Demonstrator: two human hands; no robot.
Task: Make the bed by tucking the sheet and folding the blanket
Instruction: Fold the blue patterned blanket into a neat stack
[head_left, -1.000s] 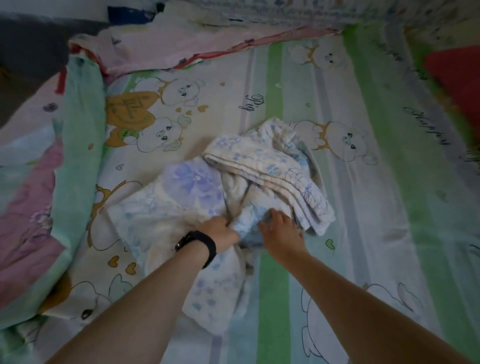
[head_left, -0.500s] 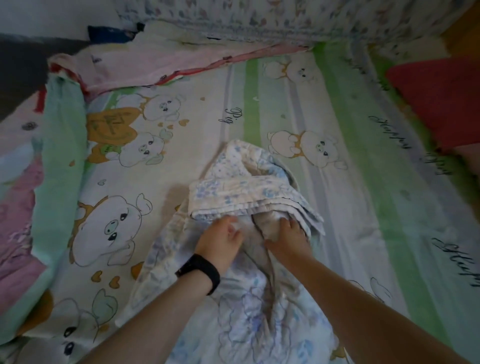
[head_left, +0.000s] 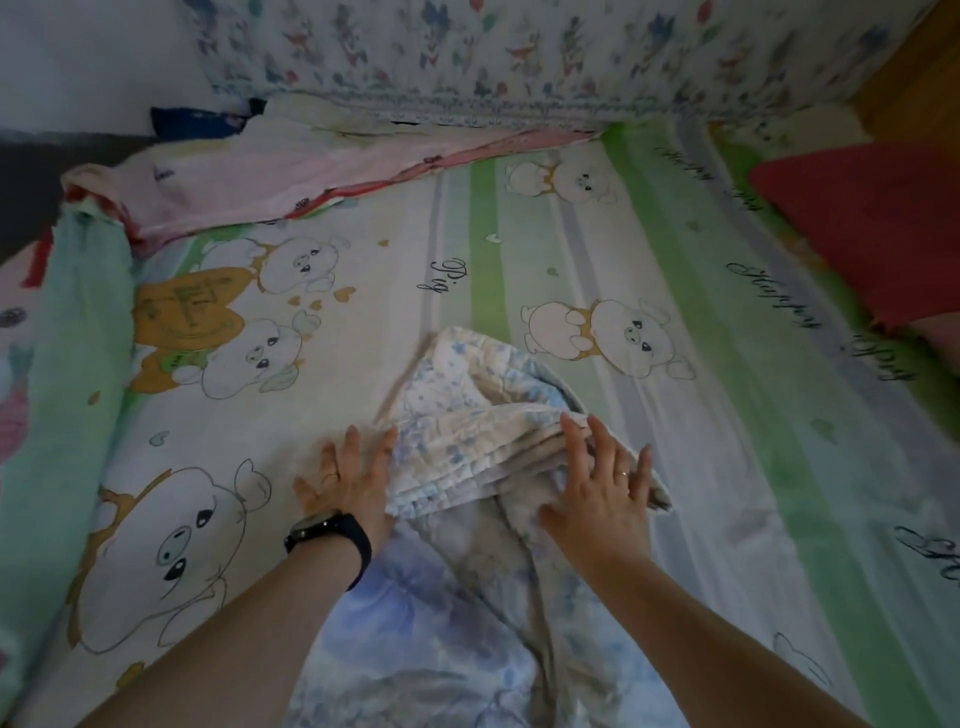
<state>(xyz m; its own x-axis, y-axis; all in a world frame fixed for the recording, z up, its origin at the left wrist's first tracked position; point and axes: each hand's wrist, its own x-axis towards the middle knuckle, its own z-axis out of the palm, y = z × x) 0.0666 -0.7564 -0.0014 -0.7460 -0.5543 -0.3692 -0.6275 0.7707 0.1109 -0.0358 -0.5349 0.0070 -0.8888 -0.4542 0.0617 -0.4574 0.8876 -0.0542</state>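
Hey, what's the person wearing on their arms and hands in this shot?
Both forearms are bare, with no sleeves in view. The left wrist carries a black watch with a dark round face. The left hand has a thin ring on one finger; the right hand has one too.

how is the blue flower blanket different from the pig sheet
The blanket is bunched, its top folded in layers; the sheet lies spread flat. The blanket shows pale blue flowers; the sheet shows cartoon pigs and green stripes. The right hand presses the blanket; the left hand lies mostly on the sheet. Both are pale printed cloth.
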